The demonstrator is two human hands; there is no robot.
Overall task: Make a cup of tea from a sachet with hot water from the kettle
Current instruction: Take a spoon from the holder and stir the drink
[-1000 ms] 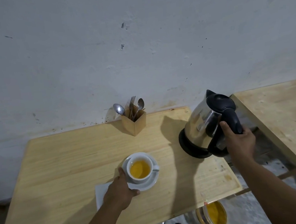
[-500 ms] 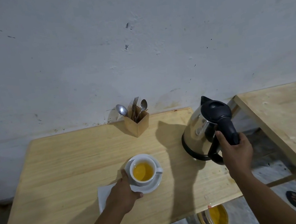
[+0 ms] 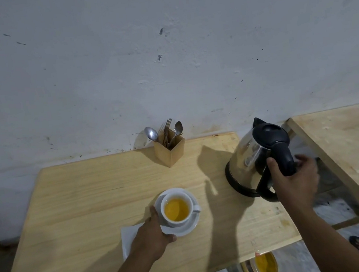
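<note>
A white cup (image 3: 167, 205) filled with yellow tea stands on a white saucer (image 3: 190, 227) near the middle of the wooden table (image 3: 81, 201). My left hand (image 3: 151, 236) grips the saucer's near-left rim. The steel kettle (image 3: 247, 157) with its black lid and handle stands upright on the table's right side. My right hand (image 3: 294, 183) is at the handle: the thumb touches it, and the blurred fingers are spread apart behind it. No sachet is visible.
A white napkin (image 3: 129, 234) lies under my left wrist. A wooden holder (image 3: 171, 152) with spoons and a fork stands by the wall. A second wooden table (image 3: 347, 140) lies to the right across a gap. Below the table edge sits a yellow-filled container (image 3: 265, 266).
The kettle has come down from a tilted, lifted pose to stand upright on the table. My right fingers have loosened from the handle. My left hand stays on the saucer.
</note>
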